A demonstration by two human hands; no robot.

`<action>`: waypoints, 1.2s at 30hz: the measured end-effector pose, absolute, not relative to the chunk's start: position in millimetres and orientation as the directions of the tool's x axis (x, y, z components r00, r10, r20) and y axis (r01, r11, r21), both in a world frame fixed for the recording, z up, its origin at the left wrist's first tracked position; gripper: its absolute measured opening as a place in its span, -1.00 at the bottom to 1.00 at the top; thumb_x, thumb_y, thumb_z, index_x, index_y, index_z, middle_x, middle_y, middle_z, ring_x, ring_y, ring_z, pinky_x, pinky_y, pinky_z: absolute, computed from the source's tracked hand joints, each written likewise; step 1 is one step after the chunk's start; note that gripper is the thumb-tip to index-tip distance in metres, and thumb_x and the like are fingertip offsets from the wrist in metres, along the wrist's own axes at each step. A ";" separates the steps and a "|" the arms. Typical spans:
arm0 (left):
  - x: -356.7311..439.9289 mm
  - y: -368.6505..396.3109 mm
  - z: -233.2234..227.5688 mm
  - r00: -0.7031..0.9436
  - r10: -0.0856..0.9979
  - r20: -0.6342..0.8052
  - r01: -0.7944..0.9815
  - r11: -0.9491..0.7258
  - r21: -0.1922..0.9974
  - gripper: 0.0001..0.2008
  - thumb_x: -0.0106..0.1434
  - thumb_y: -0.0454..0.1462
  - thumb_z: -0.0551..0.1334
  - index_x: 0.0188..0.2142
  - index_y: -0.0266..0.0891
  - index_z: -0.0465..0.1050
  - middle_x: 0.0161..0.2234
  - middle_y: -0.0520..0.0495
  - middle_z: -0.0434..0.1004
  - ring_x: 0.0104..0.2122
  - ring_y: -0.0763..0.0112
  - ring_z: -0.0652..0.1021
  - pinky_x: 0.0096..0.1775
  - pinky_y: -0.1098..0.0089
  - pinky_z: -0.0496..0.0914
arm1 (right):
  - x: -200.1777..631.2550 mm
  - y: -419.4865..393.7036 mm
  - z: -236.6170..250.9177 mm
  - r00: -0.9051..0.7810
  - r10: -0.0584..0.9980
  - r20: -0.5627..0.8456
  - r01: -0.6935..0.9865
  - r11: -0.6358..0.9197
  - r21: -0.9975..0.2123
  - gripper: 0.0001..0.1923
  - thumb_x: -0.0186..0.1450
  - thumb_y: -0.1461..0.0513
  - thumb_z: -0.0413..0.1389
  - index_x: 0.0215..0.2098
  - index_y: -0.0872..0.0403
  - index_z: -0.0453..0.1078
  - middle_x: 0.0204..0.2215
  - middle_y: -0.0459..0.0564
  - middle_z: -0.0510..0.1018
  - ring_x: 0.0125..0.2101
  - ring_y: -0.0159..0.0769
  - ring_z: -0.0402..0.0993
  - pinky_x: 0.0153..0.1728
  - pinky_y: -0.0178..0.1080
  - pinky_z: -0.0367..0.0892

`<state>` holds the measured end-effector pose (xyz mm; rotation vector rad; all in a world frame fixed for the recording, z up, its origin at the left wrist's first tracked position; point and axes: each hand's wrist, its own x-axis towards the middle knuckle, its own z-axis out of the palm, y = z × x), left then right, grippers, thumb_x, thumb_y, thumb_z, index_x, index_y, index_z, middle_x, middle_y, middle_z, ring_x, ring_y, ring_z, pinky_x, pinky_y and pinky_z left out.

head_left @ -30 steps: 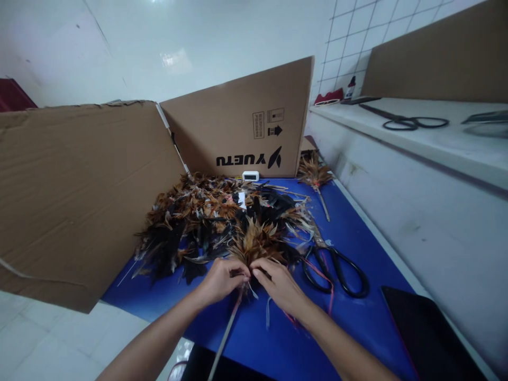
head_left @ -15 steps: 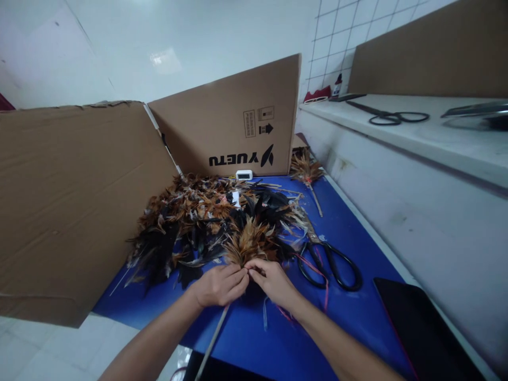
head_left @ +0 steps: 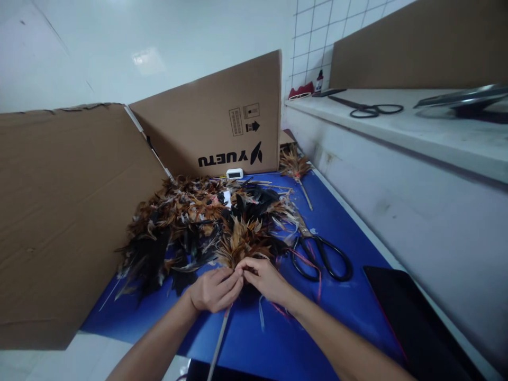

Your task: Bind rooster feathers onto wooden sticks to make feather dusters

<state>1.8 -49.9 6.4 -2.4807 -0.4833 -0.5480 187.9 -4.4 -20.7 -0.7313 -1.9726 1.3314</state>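
Note:
A feather duster with brown and black feathers (head_left: 243, 241) points away from me, its thin stick (head_left: 219, 341) running toward my body. My left hand (head_left: 217, 288) is closed round the duster where feathers meet stick. Against it, my right hand (head_left: 262, 278) pinches at the base of the feathers, fingertips touching those of the left; whatever is between them is too small to make out. Pink string (head_left: 319, 286) trails on the blue table (head_left: 254, 344) beside my right hand. Large black-handled scissors (head_left: 333, 259) lie to the right, partly under feathers.
A heap of loose feathers (head_left: 174, 211) spreads behind my hands. Cardboard panels (head_left: 59, 222) stand at left and back. Another feather duster (head_left: 296, 164) lies at the far right. A black flat object (head_left: 420, 323) rests near the right wall; a shelf (head_left: 440, 127) holds more scissors (head_left: 369, 108).
The whole view has shifted slightly, so things appear a little farther left. Both hands keep their grip at the base of the feathers, with only slight finger movement.

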 end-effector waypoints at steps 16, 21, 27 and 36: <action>3.5 -49.6 12.7 0.851 0.178 0.493 0.421 -0.794 -0.439 -0.82 0.19 -0.37 0.13 -0.24 -0.39 0.43 -0.30 -0.19 0.57 -0.29 0.23 0.56 -0.39 0.32 0.52 | 191.4 -10.3 -13.9 -0.610 0.763 0.214 0.180 0.397 -0.900 -0.83 0.22 0.34 -0.06 -0.26 0.05 0.32 -0.52 -0.17 0.43 -0.52 -0.45 0.32 -0.45 -0.39 0.18; 4.3 -49.2 13.2 0.849 0.148 0.507 0.410 -0.791 -0.455 -0.84 0.17 -0.37 0.16 -0.25 -0.40 0.43 -0.33 -0.17 0.58 -0.34 0.24 0.57 -0.41 0.33 0.52 | 192.8 -8.1 -11.7 -0.632 0.717 0.294 0.164 0.494 -0.854 -0.83 0.18 0.39 0.00 -0.38 0.06 0.40 -0.46 -0.13 0.47 -0.41 -0.42 0.35 -0.37 -0.37 0.18; -0.3 -48.1 7.9 0.835 0.173 0.523 0.426 -0.805 -0.414 -0.81 0.15 -0.37 0.19 -0.21 -0.39 0.42 -0.26 -0.20 0.57 -0.27 0.25 0.57 -0.34 0.33 0.53 | 194.6 -10.5 -4.1 -0.590 0.743 0.317 0.221 0.526 -0.821 -0.88 0.16 0.39 0.01 -0.46 0.08 0.33 -0.49 -0.14 0.40 -0.43 -0.42 0.31 -0.41 -0.37 0.17; -7.4 -44.3 -14.9 0.615 0.326 0.718 0.509 -0.859 -0.046 -0.71 0.11 -0.49 0.20 -0.13 -0.39 0.39 -0.25 -0.20 0.57 -0.21 0.35 0.55 -0.21 0.39 0.49 | 197.5 -12.0 1.2 -0.639 0.742 0.202 0.275 0.465 -0.841 -0.89 0.20 0.35 -0.04 -0.46 0.08 0.26 -0.55 -0.16 0.36 -0.50 -0.44 0.26 -0.44 -0.37 0.13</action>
